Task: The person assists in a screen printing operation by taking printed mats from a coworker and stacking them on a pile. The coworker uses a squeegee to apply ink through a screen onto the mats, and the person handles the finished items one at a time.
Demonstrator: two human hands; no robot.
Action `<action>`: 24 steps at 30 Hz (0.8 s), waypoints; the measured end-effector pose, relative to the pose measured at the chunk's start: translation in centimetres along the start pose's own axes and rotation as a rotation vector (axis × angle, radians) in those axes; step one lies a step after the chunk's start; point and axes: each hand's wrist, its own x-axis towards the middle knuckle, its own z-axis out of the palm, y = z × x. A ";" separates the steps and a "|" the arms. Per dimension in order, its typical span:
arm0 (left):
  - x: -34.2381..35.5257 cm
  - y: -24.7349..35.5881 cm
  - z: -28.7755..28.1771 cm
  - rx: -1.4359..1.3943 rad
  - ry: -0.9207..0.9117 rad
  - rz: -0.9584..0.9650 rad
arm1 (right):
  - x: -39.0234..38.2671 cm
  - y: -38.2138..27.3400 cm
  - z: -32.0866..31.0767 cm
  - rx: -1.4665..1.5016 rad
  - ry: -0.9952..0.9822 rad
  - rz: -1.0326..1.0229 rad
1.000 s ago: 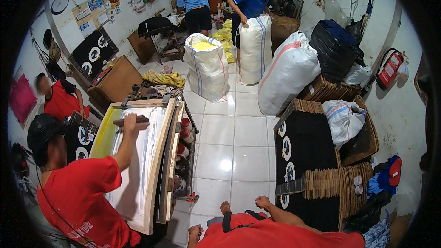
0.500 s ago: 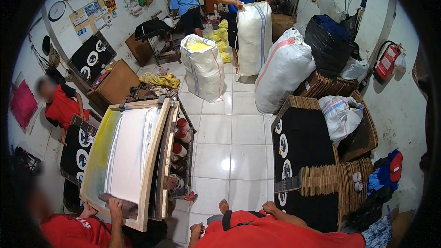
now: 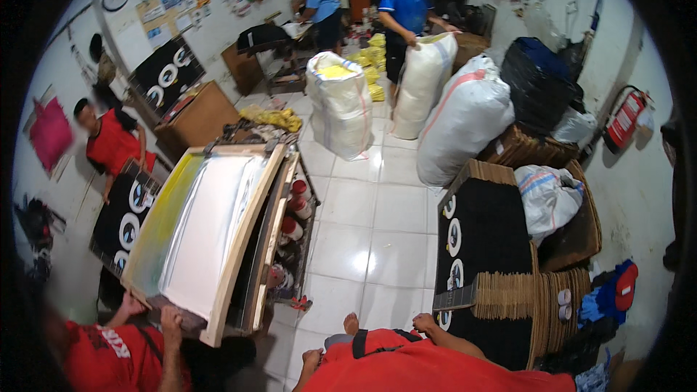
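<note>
My left hand [image 3: 312,358] hangs low beside the red cloth on my body [image 3: 392,363], fingers curled, with no object visible in it. My right hand [image 3: 422,324] is at waist height, fingers loosely closed and nothing seen in them, nearest the black printed panels [image 3: 479,225] with bundled cardboard boards [image 3: 508,294] at right. At left, a wooden-framed screen [image 3: 249,227] with white paste lies on a rack holding red-lidded containers [image 3: 292,229]. The hands of a co-worker in red [image 3: 172,319] grip a dark bar at the screen's near end.
Another person in red [image 3: 105,134] stands at left. Behind are tall white sacks [image 3: 336,112], yellow bundles [image 3: 372,65] and two people in blue [image 3: 399,11], one gripping a sack's top. A black bag [image 3: 537,80] and a fire extinguisher [image 3: 623,120] are at right. Tiled floor [image 3: 367,196] runs between.
The co-worker's dark bar has moved down to the screen's near end. A person in blue has shifted with a sack; the other has straightened and turned. My view has tilted slightly; my hands stay low.
</note>
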 end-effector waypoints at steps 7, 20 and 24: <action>0.0 -3.3 0.7 -0.253 0.056 -0.166 | -3.4 -0.8 -0.7 -0.280 0.030 -0.202; 4.5 -4.1 -14.3 -1.187 0.774 -0.005 | -5.5 -15.7 4.6 -0.029 -0.310 -0.165; -0.4 -1.7 -16.9 -1.285 0.683 -0.116 | -5.0 -32.1 11.8 0.004 -0.480 -0.380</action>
